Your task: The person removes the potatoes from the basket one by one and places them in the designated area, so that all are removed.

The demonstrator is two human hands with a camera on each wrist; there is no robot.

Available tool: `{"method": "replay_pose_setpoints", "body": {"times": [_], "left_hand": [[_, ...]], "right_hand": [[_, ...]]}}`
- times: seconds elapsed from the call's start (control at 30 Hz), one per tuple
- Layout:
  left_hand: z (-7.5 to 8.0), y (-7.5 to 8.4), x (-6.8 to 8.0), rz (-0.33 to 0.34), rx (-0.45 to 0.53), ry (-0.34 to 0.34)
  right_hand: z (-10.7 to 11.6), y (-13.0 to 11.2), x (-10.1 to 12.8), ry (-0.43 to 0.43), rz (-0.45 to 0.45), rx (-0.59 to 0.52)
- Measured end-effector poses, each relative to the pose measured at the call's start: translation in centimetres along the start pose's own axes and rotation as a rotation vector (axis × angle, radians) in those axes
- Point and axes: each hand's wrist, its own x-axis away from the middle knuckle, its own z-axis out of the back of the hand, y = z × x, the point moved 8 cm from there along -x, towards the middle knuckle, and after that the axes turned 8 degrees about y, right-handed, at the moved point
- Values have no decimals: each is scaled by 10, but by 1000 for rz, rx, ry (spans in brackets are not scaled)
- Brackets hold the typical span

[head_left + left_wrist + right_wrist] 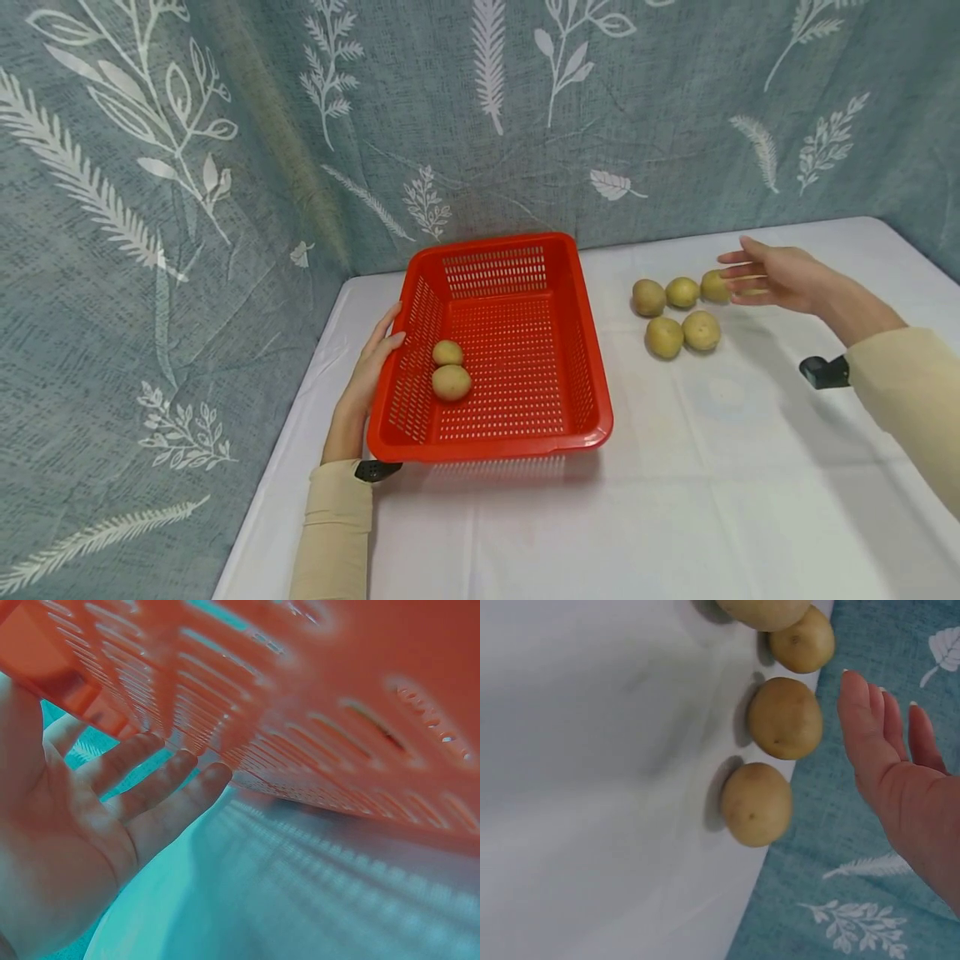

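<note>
A red plastic basket (495, 450) with slotted walls stands on the white cloth. Two potatoes (452, 382) lie inside it near its left wall. My left hand (367, 371) holds the basket's left side, its thumb at the rim and its fingers against the outer wall; the left wrist view shows these fingers (180, 799) fairly straight beside the slots. Right of the basket, several potatoes (701, 331) sit grouped on the cloth. Over the far right end of this group hovers my right hand (787, 279), fingers extended and apart, holding nothing. It partly hides the potatoes behind it.
A white cloth (675, 508) covers the table. Blue-green fabric (465, 108) with white leaf prints hangs behind it and along its left side. Small black devices (825, 372) are worn at both wrists, by the beige sleeves (907, 383).
</note>
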Motion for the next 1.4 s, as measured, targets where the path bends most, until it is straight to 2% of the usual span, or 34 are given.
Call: {"method": "replay_pose_setpoints", "body": {"times": [0.37, 0.73, 0.87, 1.4], "left_hand": [[-4, -4, -3, 15, 9, 2], [-4, 0, 4, 29, 35, 10], [-4, 0, 1, 9, 19, 15], [2, -1, -2, 12, -46, 2]], "right_hand": [[-7, -22, -6, 13, 30, 106], [-11, -27, -8, 23, 0, 87], [-11, -28, -7, 29, 8, 94], [-14, -26, -2, 52, -8, 70]]}}
